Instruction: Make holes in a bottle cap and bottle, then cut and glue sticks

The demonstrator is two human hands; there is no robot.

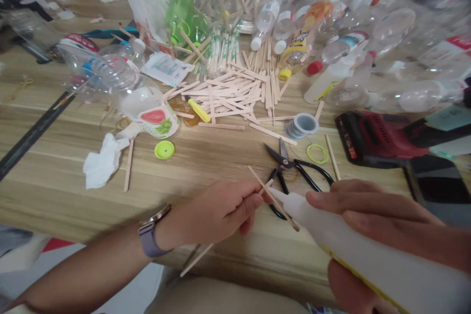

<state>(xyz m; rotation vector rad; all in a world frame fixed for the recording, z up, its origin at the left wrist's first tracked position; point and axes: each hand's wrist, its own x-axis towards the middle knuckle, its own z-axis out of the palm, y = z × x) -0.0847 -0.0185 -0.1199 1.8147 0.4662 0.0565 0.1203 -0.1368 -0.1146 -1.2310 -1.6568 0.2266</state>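
Note:
My left hand (221,208), with a watch on its wrist, is closed on crossed wooden craft sticks (281,207). Another stick (196,260) slants out below that hand, its far end hidden. My right hand (390,206) wraps round a white glue bottle (375,255) tilted toward the left. The bottle's narrow nozzle meets the sticks near my left fingertips; whether glue is coming out cannot be seen. Just beyond, open black-handled scissors (285,162) lie on the wooden table (206,157).
A pile of craft sticks (231,91) lies mid-table, with a yellow-handled tool (198,109) on its near side. A red power tool (379,137) and a dark phone (439,181) are at right. Plastic bottles (405,93) crowd the back; a crumpled tissue (105,161) is at left.

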